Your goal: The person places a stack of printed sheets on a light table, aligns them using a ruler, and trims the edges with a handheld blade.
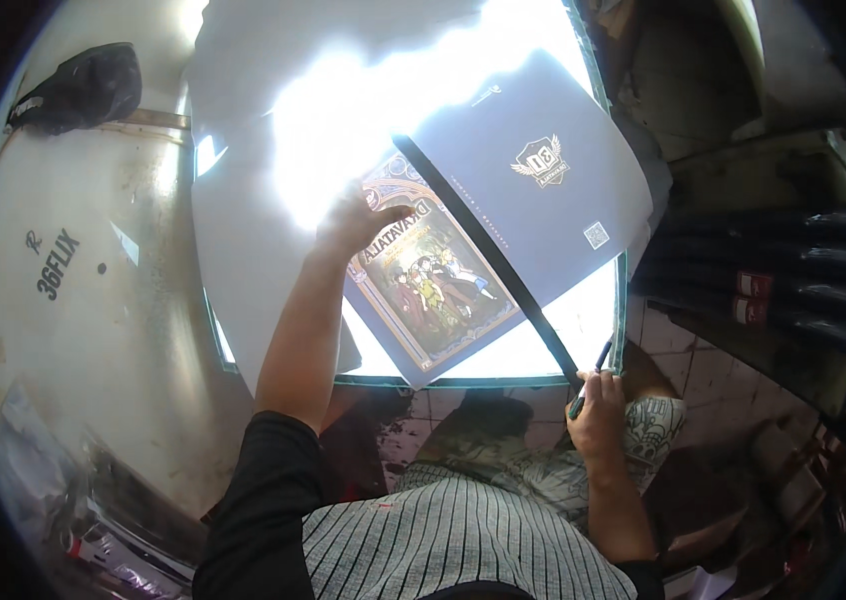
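Note:
My left hand lies on a dark blue printed sheet, its thumb stretched toward a picture panel of several costumed figures. Glare washes out part of its fingers, but they look spread and hold nothing. A long, straight black strip crosses the sheet diagonally, from beside the left hand down to my right hand. The right hand is closed around a slim pen-like tool with a dark upper end. Its fingers are at the strip's near end; whether they also grip the strip, I cannot tell.
Beneath the sheet is a brightly lit glass table with a green edge. Large pale paper spreads at its left. A whitish board with a black bag stands farther left. Dark blue rolls lie at the right.

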`<state>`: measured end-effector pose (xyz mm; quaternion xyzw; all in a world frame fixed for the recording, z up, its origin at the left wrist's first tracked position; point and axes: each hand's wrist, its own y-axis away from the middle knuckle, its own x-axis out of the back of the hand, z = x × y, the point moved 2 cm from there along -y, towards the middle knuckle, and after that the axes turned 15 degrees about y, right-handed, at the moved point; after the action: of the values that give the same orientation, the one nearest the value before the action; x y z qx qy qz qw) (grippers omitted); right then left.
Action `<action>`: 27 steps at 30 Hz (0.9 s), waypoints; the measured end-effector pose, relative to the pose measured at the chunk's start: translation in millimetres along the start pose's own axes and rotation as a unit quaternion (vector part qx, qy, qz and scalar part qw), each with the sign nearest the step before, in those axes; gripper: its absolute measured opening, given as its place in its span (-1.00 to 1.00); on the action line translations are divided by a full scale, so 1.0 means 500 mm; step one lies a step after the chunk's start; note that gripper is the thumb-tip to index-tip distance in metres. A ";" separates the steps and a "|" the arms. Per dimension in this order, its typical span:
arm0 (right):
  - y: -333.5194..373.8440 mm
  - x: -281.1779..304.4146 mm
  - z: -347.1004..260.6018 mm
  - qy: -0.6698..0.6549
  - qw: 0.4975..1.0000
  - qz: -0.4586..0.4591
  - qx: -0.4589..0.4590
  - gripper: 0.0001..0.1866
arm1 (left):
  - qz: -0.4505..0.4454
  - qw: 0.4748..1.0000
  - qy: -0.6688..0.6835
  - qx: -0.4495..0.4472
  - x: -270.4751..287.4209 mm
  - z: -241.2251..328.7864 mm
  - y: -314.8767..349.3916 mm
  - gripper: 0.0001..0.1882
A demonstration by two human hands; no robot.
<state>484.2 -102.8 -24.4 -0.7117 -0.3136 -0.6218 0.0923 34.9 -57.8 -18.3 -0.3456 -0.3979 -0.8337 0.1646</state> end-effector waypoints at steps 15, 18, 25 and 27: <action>-0.017 0.014 0.006 -0.130 0.986 0.105 -0.021 -0.58 | -0.056 0.993 0.084 -0.059 0.035 0.025 -0.034 0.22; -0.012 0.017 0.023 -0.312 0.938 0.049 -0.142 -0.74 | 0.007 0.984 0.032 -0.177 0.037 0.031 -0.043 -0.28; -0.029 0.003 0.059 -0.485 0.842 0.052 -0.233 -0.79 | 0.453 0.777 -0.353 -0.256 0.450 0.216 -0.243 -0.19; -0.027 -0.003 0.065 -0.464 0.851 0.067 -0.237 -0.79 | 0.579 0.746 -0.219 -0.244 0.471 0.223 -0.267 0.03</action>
<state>503.5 -75.8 -36.0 -0.9368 -0.1149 -0.2676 -0.1939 -155.4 112.9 124.7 -0.7113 0.0709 -0.5484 0.4340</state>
